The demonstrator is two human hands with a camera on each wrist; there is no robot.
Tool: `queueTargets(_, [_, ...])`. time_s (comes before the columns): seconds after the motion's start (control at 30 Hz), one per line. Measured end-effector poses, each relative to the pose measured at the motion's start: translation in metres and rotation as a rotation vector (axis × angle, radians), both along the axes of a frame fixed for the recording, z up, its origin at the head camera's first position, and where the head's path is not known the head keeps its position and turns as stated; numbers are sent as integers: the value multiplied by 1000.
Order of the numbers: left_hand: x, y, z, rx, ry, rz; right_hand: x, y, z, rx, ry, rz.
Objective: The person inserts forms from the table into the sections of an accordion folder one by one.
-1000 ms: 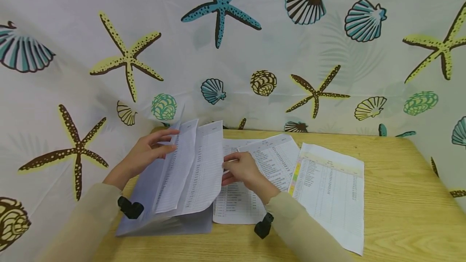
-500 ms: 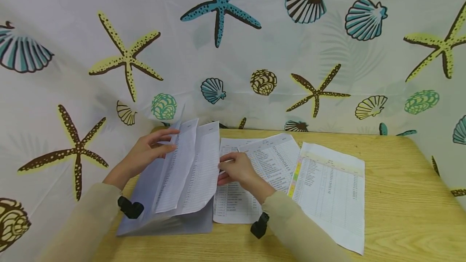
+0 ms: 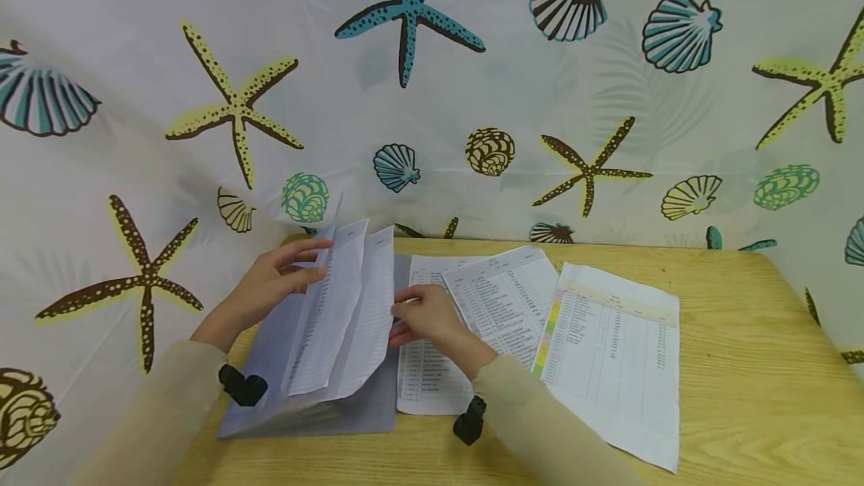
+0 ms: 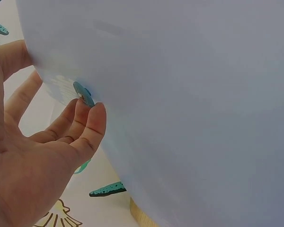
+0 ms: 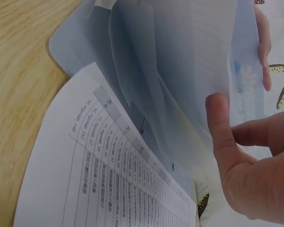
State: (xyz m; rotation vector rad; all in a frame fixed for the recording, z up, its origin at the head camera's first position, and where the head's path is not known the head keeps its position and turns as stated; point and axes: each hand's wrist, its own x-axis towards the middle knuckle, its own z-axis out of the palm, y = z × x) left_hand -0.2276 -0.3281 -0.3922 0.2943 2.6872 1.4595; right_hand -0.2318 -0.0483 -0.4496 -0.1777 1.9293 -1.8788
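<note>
A bluish translucent document folder (image 3: 367, 415) stands part-opened at the left of the table. My left hand (image 3: 273, 283) holds its raised cover by the edge; in the left wrist view, the fingertips are at a teal snap button (image 4: 84, 94) on that cover (image 4: 189, 94). Inside, one printed sheet (image 3: 337, 276) leans against the cover. Beside it, a second printed sheet (image 3: 378, 283) is pinched along its right edge by my right hand (image 3: 432, 313). The right wrist view has the thumb (image 5: 220, 125) pressed to this sheet's face, with the far fingers behind it.
Right of the folder lie several printed sheets on the wooden table (image 3: 736, 366): one flat page (image 3: 432, 381), a tilted page (image 3: 502, 291) overlapping it, and a page with coloured tabs (image 3: 621, 373). A shell-and-starfish patterned cloth (image 3: 445, 111) hangs behind and at the sides.
My right hand has moved left, bringing the pinched sheet further over the folder towards the other sheet. The left hand and the cover have stayed in place.
</note>
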Motion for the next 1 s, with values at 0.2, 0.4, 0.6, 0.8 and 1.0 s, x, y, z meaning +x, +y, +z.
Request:
queueTargets(0.2, [-1,-1,-2,1,4,-4,0,-6,-2,-16,-6,6])
queueTargets(0.4, [0,-1,-1,-2,2,-6,0,-11,-5,-21,1,6])
queueTargets(0.6, [1,0,2,2,-17,-3,-1,-17,-9,-25,-2,24])
queueTargets(0.8, [1,0,0,6,-21,-3,-1,-22,-13,-11,5,11])
queueTargets(1.0, [1,0,0,9,-18,-1,0,-27,-13,16,12,-1])
